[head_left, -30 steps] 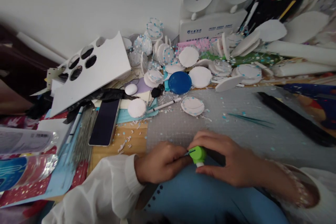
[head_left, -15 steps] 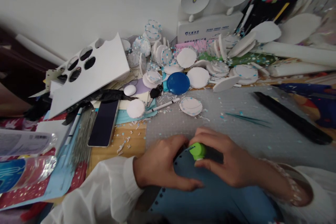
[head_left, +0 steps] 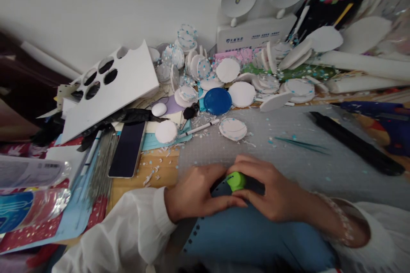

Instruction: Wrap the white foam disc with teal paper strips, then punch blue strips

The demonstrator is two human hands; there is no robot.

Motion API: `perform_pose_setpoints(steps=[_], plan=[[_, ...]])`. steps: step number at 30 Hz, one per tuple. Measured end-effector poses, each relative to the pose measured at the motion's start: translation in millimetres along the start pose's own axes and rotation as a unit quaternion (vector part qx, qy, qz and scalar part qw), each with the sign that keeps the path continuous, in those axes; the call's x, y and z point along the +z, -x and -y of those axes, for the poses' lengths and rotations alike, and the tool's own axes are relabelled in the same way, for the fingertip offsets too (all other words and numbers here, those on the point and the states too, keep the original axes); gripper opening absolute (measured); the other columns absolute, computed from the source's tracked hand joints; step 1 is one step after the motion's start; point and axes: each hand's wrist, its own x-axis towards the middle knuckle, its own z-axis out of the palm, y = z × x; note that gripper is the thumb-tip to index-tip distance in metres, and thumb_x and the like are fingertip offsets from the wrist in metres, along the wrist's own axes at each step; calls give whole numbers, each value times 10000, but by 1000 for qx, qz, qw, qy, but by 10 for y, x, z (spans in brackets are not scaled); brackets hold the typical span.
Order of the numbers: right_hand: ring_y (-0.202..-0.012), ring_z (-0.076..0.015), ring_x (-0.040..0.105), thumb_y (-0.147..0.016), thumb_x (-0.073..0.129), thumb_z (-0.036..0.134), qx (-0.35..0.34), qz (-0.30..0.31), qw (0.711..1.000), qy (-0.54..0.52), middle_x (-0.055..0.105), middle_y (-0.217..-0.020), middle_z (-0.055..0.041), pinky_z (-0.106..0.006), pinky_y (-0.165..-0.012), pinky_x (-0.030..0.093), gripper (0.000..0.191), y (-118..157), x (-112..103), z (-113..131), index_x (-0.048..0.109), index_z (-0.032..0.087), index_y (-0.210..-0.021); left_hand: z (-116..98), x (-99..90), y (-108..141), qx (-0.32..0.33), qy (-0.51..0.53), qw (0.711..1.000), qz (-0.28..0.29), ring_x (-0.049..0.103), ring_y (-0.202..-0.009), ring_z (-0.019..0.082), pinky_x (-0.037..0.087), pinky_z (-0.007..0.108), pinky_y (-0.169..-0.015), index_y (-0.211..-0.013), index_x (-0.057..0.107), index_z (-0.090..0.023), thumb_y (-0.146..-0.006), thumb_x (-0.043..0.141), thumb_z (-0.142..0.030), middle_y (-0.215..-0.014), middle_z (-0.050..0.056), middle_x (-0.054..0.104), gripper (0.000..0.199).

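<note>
A small lime-green craft punch (head_left: 236, 181) sits at the edge of a blue sheet (head_left: 253, 239). My right hand (head_left: 272, 190) is closed around the punch, thumb in front and fingers behind. Beside it, my left hand (head_left: 200, 194) grips the sheet near its edge, with the thumb stretched over the top toward the punch. A row of small flower-shaped holes runs along the sheet's left edge. The near part of the sheet is dark and partly cut off by the frame. My left fingertips are hidden.
Past my hands on the grey cutting mat (head_left: 205, 153) are a white foam disc (head_left: 233, 129), thin teal strips (head_left: 301, 145) and a black utility knife (head_left: 355, 143). A phone (head_left: 127, 149) lies left. White discs and a blue disc (head_left: 217, 101) crowd the back.
The punch and my right hand have shifted slightly left along the sheet's edge. My left thumb has come up close to the punch and my right thumb.
</note>
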Motion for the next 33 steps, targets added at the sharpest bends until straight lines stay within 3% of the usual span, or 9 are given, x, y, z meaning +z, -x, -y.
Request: perform_pose_setpoints(steps=[3,6,9,14,33], plan=[[-804,-191,578,-798,616,159,7,11,1000,-7,605,-846,-68,-322,-716,498,139,-19,-22,2,604,155,-937,14,-56,-1,-9,-10,999,30,495,-555,108,292,215,-508,-806,603,-149,-760,686,-586,-628,-30,543,447],[-806,-186,575,-830,610,203,15,13,1000,-6,600,-851,-62,-324,-720,495,133,-17,-29,-6,598,159,-955,52,-60,12,18,-11,999,35,396,-500,79,246,220,-489,-655,528,-154,-898,580,-420,-549,-52,436,364],[-847,-196,588,-836,620,254,21,18,1000,8,613,-893,-73,-344,-756,502,192,9,-33,-29,593,159,-1002,90,-37,23,41,2,999,28,358,-495,73,238,226,-489,-589,442,-160,-947,475,-275,-536,-54,380,378],[-998,-253,608,-803,661,315,51,39,997,38,643,-1018,-108,-410,-857,502,300,61,-65,-70,600,179,-1064,104,-34,25,24,60,998,12,329,-494,67,249,215,-480,-588,431,-161,-950,496,-297,-537,-67,335,392],[-1074,-233,600,-777,716,419,96,115,988,-33,646,-1128,-72,-364,-933,470,411,12,-109,-118,600,216,-1116,133,-42,22,30,88,996,0,324,-504,63,242,216,-485,-597,430,-157,-938,527,-265,-546,-75,312,371]])
